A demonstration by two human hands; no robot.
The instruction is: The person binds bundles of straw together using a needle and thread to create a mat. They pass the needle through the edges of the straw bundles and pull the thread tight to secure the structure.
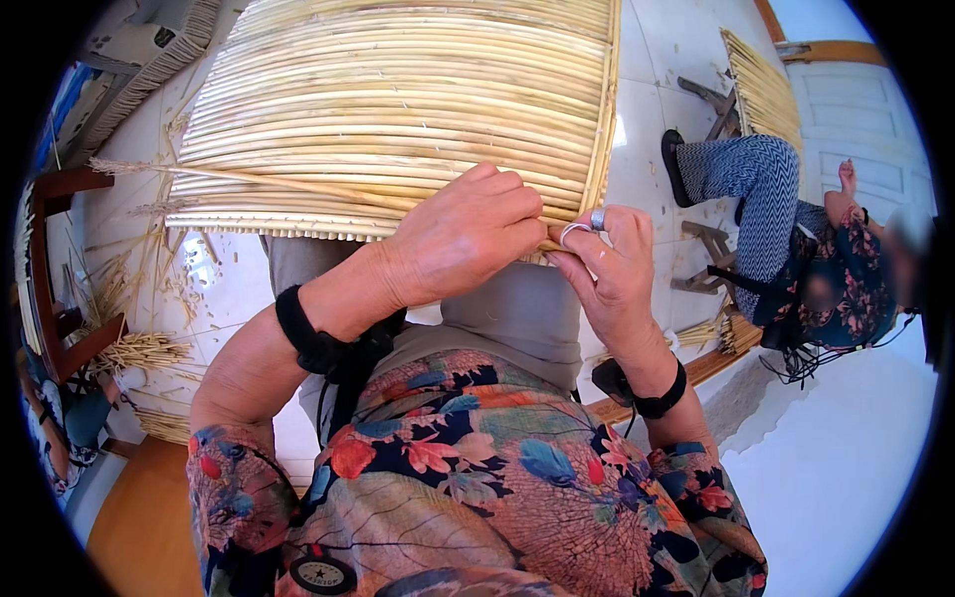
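Note:
A mat of pale straw-coloured stalks (398, 104) laid side by side reaches from my lap away from me. Along its near edge lies a stalk with a feathery tip (298, 183), the tip sticking out to the left. My left hand (468, 229) is closed over this stalk near the mat's right corner, fingers curled down. Beside it, my right hand (612, 261) pinches the stalk's end at the corner. A metal ring-like band (598, 220) and a pale loop sit on its fingers. The fingertips of both hands nearly meet, hiding part of the corner.
Loose stalks (149, 351) and scraps litter the tiled floor at left, near a dark red wooden frame (85, 348). At right another person (746, 174) sits by a wooden stool (704, 261) and a second stalk mat (763, 90). Part of another person shows at far left.

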